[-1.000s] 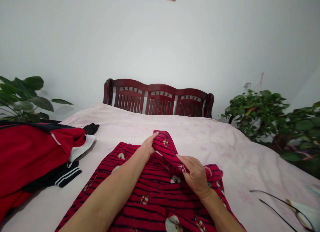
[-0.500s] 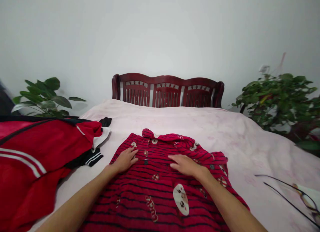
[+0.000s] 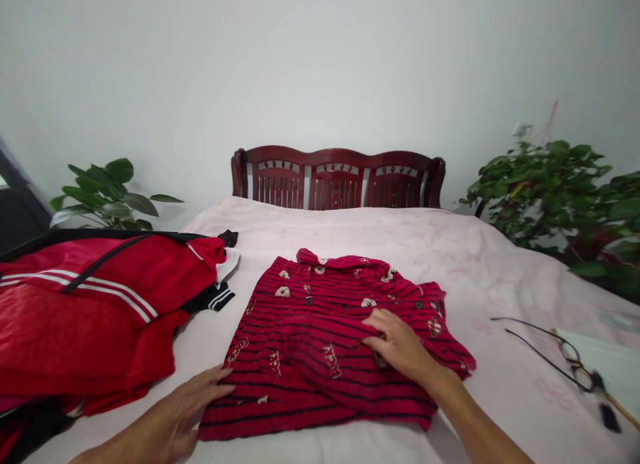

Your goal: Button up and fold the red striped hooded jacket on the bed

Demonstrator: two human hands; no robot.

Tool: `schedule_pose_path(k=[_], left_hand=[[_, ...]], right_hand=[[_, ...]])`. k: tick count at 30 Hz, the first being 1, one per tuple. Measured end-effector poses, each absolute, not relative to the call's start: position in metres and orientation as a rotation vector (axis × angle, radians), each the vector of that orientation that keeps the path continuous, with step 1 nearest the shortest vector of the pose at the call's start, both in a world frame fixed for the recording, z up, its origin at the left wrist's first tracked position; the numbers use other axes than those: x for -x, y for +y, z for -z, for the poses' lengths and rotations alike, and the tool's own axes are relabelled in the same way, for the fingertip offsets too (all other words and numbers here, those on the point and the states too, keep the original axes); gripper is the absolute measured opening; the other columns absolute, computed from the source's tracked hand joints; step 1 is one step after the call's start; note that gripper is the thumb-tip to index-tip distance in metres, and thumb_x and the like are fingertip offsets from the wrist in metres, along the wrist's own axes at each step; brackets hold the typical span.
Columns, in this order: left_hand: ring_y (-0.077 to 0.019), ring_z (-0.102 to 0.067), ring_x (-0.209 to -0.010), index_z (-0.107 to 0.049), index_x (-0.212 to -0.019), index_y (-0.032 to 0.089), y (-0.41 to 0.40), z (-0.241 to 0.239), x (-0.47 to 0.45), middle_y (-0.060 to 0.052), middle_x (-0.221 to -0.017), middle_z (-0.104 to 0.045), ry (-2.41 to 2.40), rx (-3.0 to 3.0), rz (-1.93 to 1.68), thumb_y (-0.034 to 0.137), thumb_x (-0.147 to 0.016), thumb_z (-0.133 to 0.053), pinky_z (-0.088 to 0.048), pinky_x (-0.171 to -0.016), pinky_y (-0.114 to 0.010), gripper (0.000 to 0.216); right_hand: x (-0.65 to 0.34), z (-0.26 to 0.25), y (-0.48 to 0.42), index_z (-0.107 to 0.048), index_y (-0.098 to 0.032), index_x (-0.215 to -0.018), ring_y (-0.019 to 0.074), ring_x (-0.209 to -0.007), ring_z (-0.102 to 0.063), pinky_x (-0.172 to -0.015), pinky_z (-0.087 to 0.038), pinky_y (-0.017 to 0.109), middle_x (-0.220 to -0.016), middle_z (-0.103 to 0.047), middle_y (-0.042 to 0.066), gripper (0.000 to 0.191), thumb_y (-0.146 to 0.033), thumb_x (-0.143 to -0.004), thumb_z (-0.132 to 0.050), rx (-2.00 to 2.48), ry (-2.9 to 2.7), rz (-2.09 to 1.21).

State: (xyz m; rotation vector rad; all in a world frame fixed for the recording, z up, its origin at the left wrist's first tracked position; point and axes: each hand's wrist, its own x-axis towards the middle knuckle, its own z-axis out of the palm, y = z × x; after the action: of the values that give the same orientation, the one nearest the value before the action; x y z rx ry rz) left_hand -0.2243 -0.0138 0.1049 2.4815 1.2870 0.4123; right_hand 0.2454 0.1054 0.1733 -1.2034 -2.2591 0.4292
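Observation:
A red shirt [image 3: 300,331] with dark stripes, printed faces and lettering lies spread on the bed, its collar toward the headboard. At its lower left edge my left hand [image 3: 193,401] rests with the fingers stretched out, fingertips on the cloth. My right hand [image 3: 403,344] is on the right middle of the shirt, fingers and thumb bent around a gathered bit of fabric. A printed face beneath that hand is mostly hidden. The lower hem is uneven, and the cloth is rumpled near the right hand.
Red clothes with white stripes [image 3: 90,317] are heaped on the left of the pale pink bed sheet [image 3: 450,251]. Eyeglasses [image 3: 570,351] lie at the right by a pale flat item [image 3: 607,367]. Behind stands a wooden headboard [image 3: 337,181], with plants [image 3: 545,197] at both sides.
My left hand has moved from the shirt's upper left down to its lower left edge. My right hand has shifted lower and gathered cloth. The shirt's bottom hem has come into view.

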Motion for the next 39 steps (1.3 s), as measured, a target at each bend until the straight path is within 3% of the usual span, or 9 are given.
schedule_pose_path(k=[3, 8, 11, 16, 20, 27, 33, 37, 39], left_hand=[[-0.0278, -0.038, -0.141, -0.036, -0.147, 0.040, -0.023, -0.098, 0.225, -0.001, -0.158, -0.031, 1.281, -2.511, -0.429, 0.011, -0.075, -0.060, -0.042, -0.109, -0.041, 0.081], [-0.0239, -0.046, -0.136, -0.062, -0.124, 0.035, -0.010, -0.081, 0.212, -0.003, -0.140, -0.058, 1.390, -2.520, -0.677, 0.024, -0.089, -0.057, -0.035, -0.115, -0.045, 0.037], [-0.0237, -0.053, -0.129, -0.066, -0.114, 0.029, 0.005, -0.091, 0.200, -0.003, -0.128, -0.066, 1.497, -2.318, -0.808, 0.033, -0.090, -0.056, -0.035, -0.115, -0.044, 0.026], [-0.0186, -0.069, -0.084, -0.059, -0.113, 0.021, 0.056, -0.138, 0.172, -0.004, -0.097, -0.072, 1.682, -1.892, -1.046, 0.044, -0.095, -0.041, -0.055, -0.075, -0.028, 0.034], [-0.0204, -0.069, -0.085, -0.052, -0.118, 0.021, 0.118, -0.152, 0.150, -0.004, -0.091, -0.072, 2.016, -1.861, -0.985, 0.039, -0.095, -0.037, -0.051, -0.074, -0.028, 0.033], [-0.0268, -0.068, -0.085, -0.055, -0.113, 0.016, 0.172, -0.111, 0.124, -0.013, -0.102, -0.070, 2.403, -1.998, -0.287, 0.031, -0.095, -0.037, -0.049, -0.070, -0.036, 0.029], [-0.0297, -0.057, -0.106, -0.060, -0.117, 0.019, 0.162, -0.124, 0.123, -0.014, -0.113, -0.061, 2.341, -2.360, -0.452, 0.023, -0.095, -0.039, -0.044, -0.090, -0.042, 0.031], [-0.0216, -0.058, -0.102, -0.061, -0.120, 0.025, 0.138, -0.137, 0.099, -0.008, -0.114, -0.062, 1.715, -2.724, -0.807, 0.022, -0.098, -0.035, -0.047, -0.091, -0.035, 0.035], [-0.0218, -0.055, -0.113, -0.059, -0.126, 0.028, 0.128, -0.137, 0.076, -0.006, -0.124, -0.061, 1.398, -2.827, -0.773, 0.024, -0.097, -0.039, -0.043, -0.101, -0.037, 0.035]], right_hand=[[-0.273, -0.190, 0.106, -0.072, -0.023, -0.096, 0.0232, -0.091, -0.063, -0.085, -0.050, 0.035, -0.094, -0.070, 0.004, 0.022, -0.036, -0.079, -0.067, 1.149, -1.790, -0.539], [-0.306, -0.206, 0.100, -0.071, -0.025, -0.101, 0.0207, -0.076, -0.068, -0.074, -0.056, 0.034, -0.082, -0.073, 0.000, 0.035, -0.041, -0.071, -0.077, 1.001, -1.176, -0.796], [-0.314, -0.214, 0.100, -0.072, -0.025, -0.092, 0.0212, -0.072, -0.070, -0.070, -0.058, 0.034, -0.074, -0.073, 0.000, 0.033, -0.039, -0.065, -0.082, 0.902, -1.006, -0.820], [-0.324, -0.225, 0.125, -0.072, -0.024, -0.092, 0.0143, -0.049, -0.062, -0.046, -0.051, 0.024, -0.066, -0.070, -0.001, 0.034, -0.035, -0.062, -0.083, 0.906, -0.953, -0.873], [-0.331, -0.231, 0.155, -0.071, -0.024, -0.090, 0.0089, -0.037, -0.050, -0.034, -0.037, 0.019, -0.056, -0.064, -0.005, 0.032, -0.031, -0.060, -0.082, 0.853, -0.978, -0.939], [-0.308, -0.234, 0.203, -0.073, -0.022, -0.092, 0.0166, -0.058, -0.067, -0.058, -0.055, 0.028, -0.073, -0.074, -0.001, 0.031, -0.026, -0.061, -0.077, 0.841, -1.045, -1.046], [-0.276, -0.251, 0.221, -0.073, -0.023, -0.088, 0.0227, -0.074, -0.072, -0.075, -0.056, 0.035, -0.078, -0.076, -0.003, 0.030, -0.021, -0.058, -0.070, 0.778, -1.125, -1.076], [-0.266, -0.256, 0.220, -0.073, -0.020, -0.093, 0.0242, -0.079, -0.072, -0.079, -0.055, 0.036, -0.082, -0.077, 0.000, 0.033, -0.022, -0.061, -0.068, 0.793, -1.212, -1.113], [-0.266, -0.252, 0.219, -0.073, -0.020, -0.093, 0.0232, -0.076, -0.072, -0.077, -0.055, 0.035, -0.081, -0.077, 0.000, 0.033, -0.022, -0.061, -0.069, 0.795, -1.199, -1.128]])
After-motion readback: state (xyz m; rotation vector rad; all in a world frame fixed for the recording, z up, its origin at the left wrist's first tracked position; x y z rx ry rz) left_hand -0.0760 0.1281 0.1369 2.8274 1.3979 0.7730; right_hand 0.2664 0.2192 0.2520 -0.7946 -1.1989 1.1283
